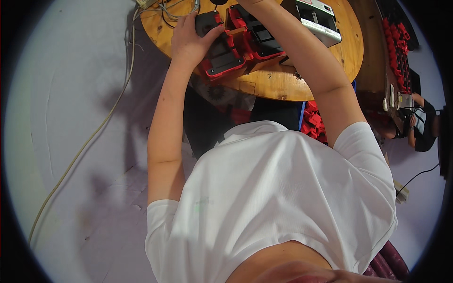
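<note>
Left hand (188,40): my fingers curl around the black end of a red-and-black plastic device (222,49), thumb pressed on its top.
Right hand: out of sight past the upper edge (I cannot tell its grip); only my forearm shows.
Device: lies near the front edge of the round wooden table (278,82).
Beside it: a grey-and-green box (317,20), a second red-and-black unit (257,35).

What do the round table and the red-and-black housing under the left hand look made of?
Round table: looks like wood, light brown with visible grain lines and a darker worn edge; finish seems matte.
Red-and-black housing: probably moulded plastic, with uniform colour, crisp edges and a slight sheen. The left hand grips its black end.
</note>
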A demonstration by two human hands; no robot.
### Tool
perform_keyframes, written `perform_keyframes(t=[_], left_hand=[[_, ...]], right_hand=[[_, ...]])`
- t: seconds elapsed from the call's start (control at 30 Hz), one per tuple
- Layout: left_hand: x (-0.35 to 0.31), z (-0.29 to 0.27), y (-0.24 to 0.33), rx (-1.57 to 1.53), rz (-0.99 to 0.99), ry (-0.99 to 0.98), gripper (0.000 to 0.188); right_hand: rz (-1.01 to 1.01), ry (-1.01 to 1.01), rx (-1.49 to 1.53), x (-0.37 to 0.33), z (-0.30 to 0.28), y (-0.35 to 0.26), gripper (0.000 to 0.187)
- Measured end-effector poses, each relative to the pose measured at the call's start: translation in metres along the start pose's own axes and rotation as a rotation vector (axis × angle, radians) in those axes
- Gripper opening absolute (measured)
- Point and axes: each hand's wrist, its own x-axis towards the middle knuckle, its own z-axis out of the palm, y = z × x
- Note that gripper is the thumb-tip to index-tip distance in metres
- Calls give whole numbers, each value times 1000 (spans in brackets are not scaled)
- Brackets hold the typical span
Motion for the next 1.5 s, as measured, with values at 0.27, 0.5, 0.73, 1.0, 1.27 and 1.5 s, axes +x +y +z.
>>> perform_keyframes(t=[0.27, 0.5, 0.73, 1.0, 1.27, 1.5], left_hand=[[-1, 3, 0, 5, 12, 37, 83], [1, 3, -7, -10, 34, 24, 80], [5, 6, -6, -36, 58, 37, 73], [5, -2, 1, -23, -31, -49, 78], [5, -2, -19, -2, -3, -22, 80], [1, -12, -4, -575, -314, -250, 56]], right_hand=[[-120, -83, -138, -3, 14, 5, 23], [-3, -18, -68, -6, -3, -12, 27], [282, -43, -324, -6, -118, -134, 39], [-40, 94, -453, -58, -177, -134, 36], [336, 95, -334, -20, -139, -140, 34], [-49, 62, 145, 15, -26, -70, 24]])
